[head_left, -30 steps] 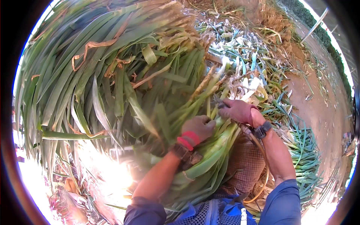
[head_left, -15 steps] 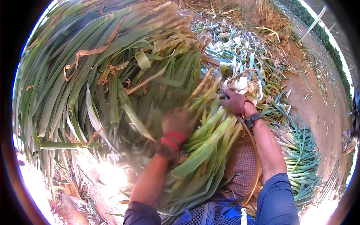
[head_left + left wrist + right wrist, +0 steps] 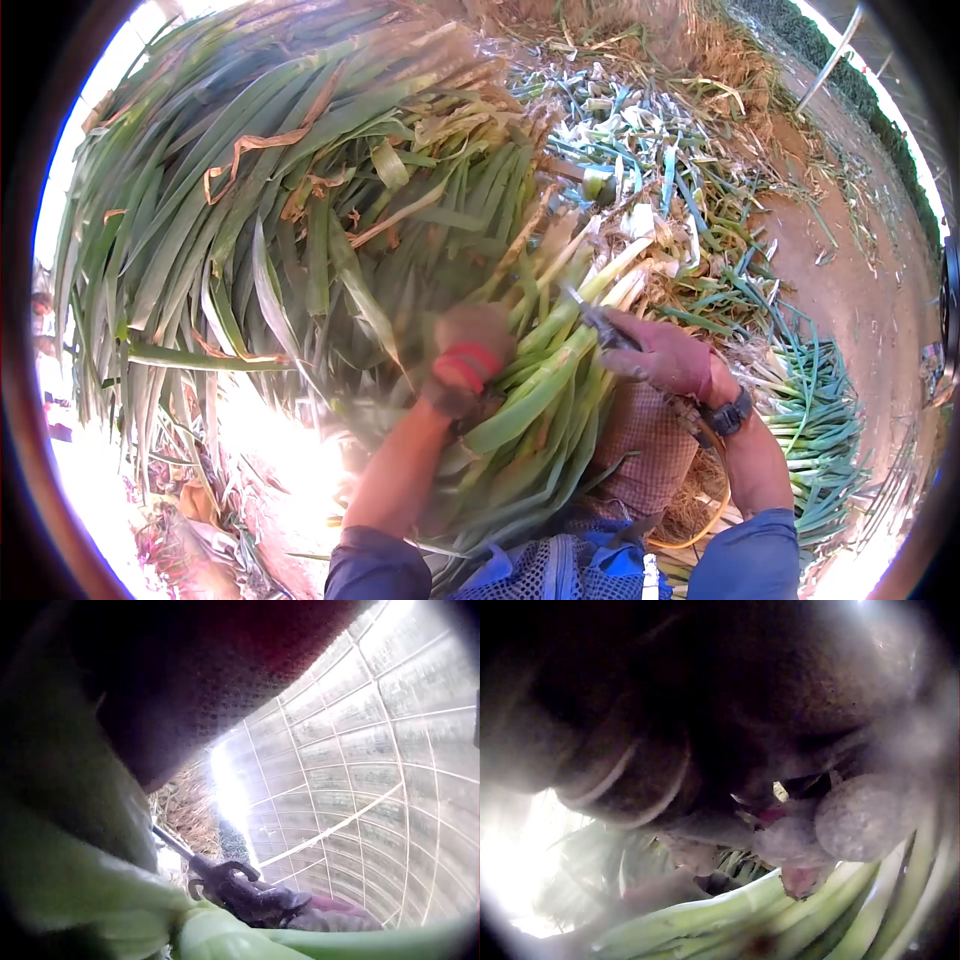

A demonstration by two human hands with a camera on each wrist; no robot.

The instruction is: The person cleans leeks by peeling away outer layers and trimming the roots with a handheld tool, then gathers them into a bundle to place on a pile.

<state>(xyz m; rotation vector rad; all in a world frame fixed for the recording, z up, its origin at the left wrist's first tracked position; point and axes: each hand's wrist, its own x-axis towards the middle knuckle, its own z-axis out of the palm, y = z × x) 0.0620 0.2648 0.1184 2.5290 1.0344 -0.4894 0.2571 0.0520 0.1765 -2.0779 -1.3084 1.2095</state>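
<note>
Leeks (image 3: 560, 355) with pale stalks and broad green leaves lie across the person's lap. In the head view the gloved right hand (image 3: 665, 352) grips a dark air blow gun (image 3: 603, 325), its nozzle pointing up and left over the stalks. The same blow gun (image 3: 232, 881) shows its thin nozzle and hooked trigger in the left wrist view. The gloved left hand (image 3: 475, 335), with a red cuff, is blurred beside the leek leaves. Stalks (image 3: 120, 900) lie close below its glove in the left wrist view; whether its fingers close on one I cannot tell.
A tall heap of untrimmed leeks (image 3: 270, 200) rises on the left. Peeled scraps (image 3: 640, 150) litter the ground ahead. Cleaned leeks (image 3: 820, 430) are stacked at the right. An orange hose (image 3: 715, 505) loops below the right forearm.
The left hand has shifted left and is blurred. The right hand with the blow gun moved up and left, then back down and right, and the nozzle now shows plainly.
</note>
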